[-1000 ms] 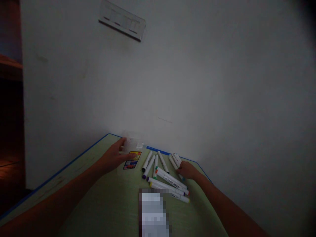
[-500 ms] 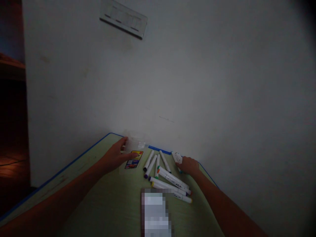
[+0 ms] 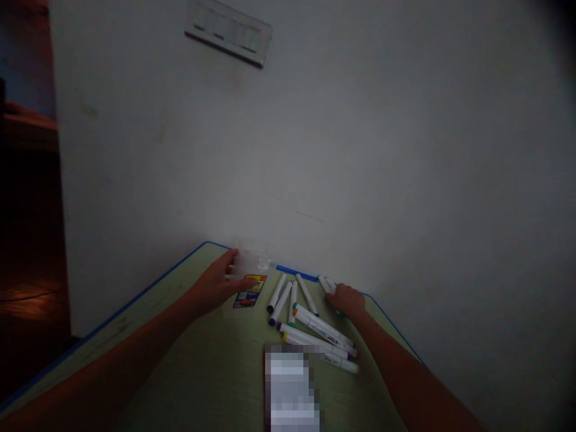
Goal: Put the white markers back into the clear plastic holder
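Observation:
My left hand (image 3: pixel 225 279) is wrapped around the side of a clear plastic case (image 3: pixel 252 262) with a yellow and blue label (image 3: pixel 250 291), at the table's back edge. Over at the right, my right hand (image 3: pixel 346 299) is closed on white markers (image 3: pixel 327 284) near the same edge; how many it grips is hidden. Between the hands several white markers (image 3: pixel 306 294) with dark, purple and green ends lie loosely. Closer to me, more markers (image 3: pixel 321 326) with orange, purple and yellow ends lie slanted across one another.
A phone (image 3: pixel 292 390) with a blurred screen lies at the table's front middle. The green table (image 3: pixel 202 372) has a blue edge and meets a pale wall (image 3: pixel 315 150). A switch plate (image 3: pixel 228 31) is on the wall, upper left.
The whole view has shifted slightly, so the table and hands appear a little further right. My right hand has come slightly down over the markers; my left hand still holds the case.

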